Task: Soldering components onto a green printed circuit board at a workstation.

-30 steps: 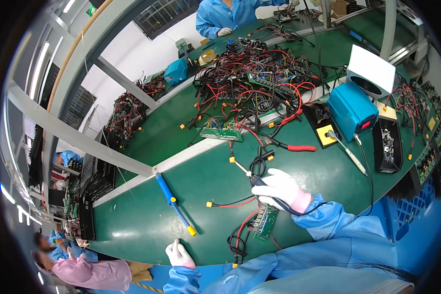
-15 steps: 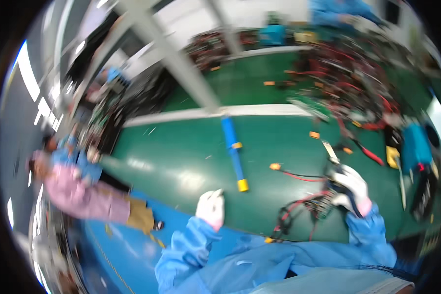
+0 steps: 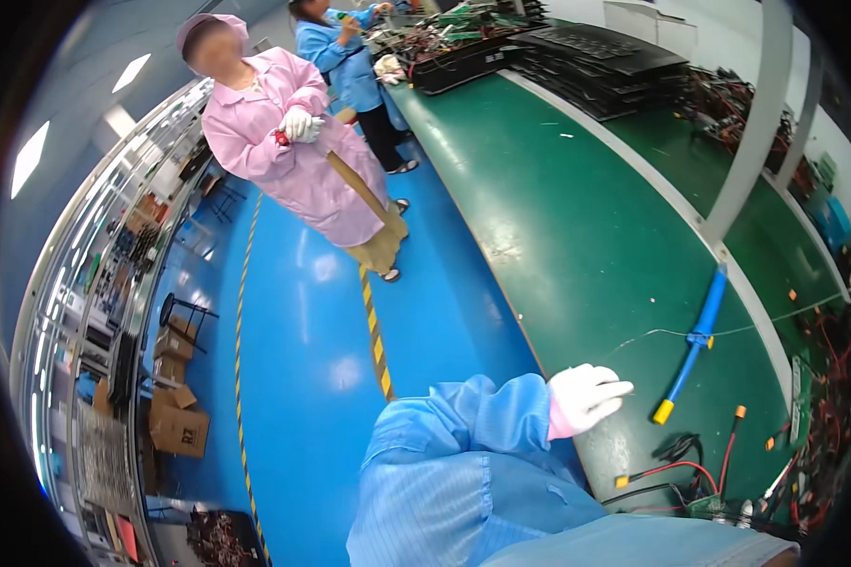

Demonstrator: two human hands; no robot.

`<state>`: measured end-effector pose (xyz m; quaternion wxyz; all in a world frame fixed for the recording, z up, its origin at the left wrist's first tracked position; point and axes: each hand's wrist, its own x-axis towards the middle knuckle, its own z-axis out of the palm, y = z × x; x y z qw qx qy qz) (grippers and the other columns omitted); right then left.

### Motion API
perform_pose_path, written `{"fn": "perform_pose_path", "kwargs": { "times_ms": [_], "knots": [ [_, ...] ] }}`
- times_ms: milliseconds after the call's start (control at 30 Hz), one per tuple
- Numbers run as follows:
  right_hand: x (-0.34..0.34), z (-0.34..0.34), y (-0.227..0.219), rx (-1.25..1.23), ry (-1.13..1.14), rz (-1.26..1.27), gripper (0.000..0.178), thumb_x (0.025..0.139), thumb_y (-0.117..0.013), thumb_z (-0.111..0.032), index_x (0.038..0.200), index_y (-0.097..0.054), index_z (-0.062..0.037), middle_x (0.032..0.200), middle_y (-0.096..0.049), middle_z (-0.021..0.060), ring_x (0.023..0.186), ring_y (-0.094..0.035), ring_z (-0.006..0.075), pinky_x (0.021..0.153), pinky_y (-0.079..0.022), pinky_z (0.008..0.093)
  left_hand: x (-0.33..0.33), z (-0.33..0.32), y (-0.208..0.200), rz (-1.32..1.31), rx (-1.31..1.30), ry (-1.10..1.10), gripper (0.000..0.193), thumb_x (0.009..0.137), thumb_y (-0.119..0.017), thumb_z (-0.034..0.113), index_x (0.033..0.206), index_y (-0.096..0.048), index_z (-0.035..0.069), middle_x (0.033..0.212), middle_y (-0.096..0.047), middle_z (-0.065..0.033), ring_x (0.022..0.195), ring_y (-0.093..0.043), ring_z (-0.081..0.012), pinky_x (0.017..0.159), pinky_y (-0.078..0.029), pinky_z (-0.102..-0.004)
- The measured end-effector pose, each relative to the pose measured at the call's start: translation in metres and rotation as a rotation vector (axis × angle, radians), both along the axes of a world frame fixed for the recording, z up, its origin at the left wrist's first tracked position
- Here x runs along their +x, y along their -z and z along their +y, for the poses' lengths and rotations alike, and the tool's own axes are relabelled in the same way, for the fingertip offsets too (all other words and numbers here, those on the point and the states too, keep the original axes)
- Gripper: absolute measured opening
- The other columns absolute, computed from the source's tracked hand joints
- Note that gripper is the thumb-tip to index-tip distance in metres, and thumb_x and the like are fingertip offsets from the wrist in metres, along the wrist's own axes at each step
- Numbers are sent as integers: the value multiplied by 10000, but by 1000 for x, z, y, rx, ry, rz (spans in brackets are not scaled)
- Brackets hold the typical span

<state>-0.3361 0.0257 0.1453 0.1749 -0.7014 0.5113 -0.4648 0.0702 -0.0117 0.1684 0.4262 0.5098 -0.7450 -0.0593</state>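
My left hand (image 3: 588,399), in a white glove, hovers at the near edge of the green table (image 3: 577,255). Its fingers point right, slightly apart, with nothing in them. To its right lies a blue tube-shaped tool with a yellow tip (image 3: 698,340). A circuit board (image 3: 704,506) with red and black leads (image 3: 676,468) and yellow connectors sits at the lower right. Beside it a slim pale-tipped tool (image 3: 780,478) slants upward. At most a sliver of my right hand shows by the board; its fingers cannot be made out.
A person in a pink coat (image 3: 298,142) stands in the aisle (image 3: 312,331), another in blue (image 3: 345,66) behind. Stacked black panels (image 3: 600,57) and tangled wires (image 3: 733,104) lie at the back. A grey post (image 3: 752,123) rises at right; cardboard boxes (image 3: 178,420) stand left.
The view has swung left, bringing the aisle and the people into the middle. The board and leads have shifted to the lower edge, and my right hand has mostly left the picture.
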Motion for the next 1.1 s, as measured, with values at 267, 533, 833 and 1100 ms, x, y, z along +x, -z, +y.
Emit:
{"fn": "perform_pose_path", "kwargs": {
  "times_ms": [267, 533, 833, 1100],
  "knots": [
    [24, -30, -20, 89, 102, 42, 446, 919, -566, -222, 1299, -487, -2, 1196, -596, 150, 1004, -588, 223, 900, -450, 295, -5, -9, -1, -7, -23, -55, 212, 825, -626, 168, 1021, -679, 107, 983, -633, -39, 799, -597, -208, 732, -480, -281],
    [15, 10, -33, 136, 306, 68, 372, 957, -505, -142, 1308, -489, -21, 1214, -596, 149, 1017, -594, 219, 908, -441, 278, -35, 6, 6, 182, -43, -54, 199, 860, -608, 170, 1019, -673, 70, 936, -641, -65, 808, -614, -209, 719, -483, -277],
    [17, 34, -45, 12, 427, 18, 347, 932, -524, -44, 1280, -531, -32, 1214, -611, 138, 1024, -613, 223, 879, -457, 275, -173, 27, -23, 687, 635, 379, 329, 949, -487, 249, 1143, -630, 25, 950, -659, -80, 603, -572, -166, 575, -465, -266],
    [32, 56, -45, -123, 463, -93, 356, 942, -489, -32, 1297, -509, -18, 1211, -603, 171, 1056, -603, 231, 893, -454, 272, -225, 51, -20, 925, 732, 461, 378, 963, -466, 265, 1254, -572, 49, 748, -601, -24, 515, -465, -109, 496, -395, -227]
  ]
}}
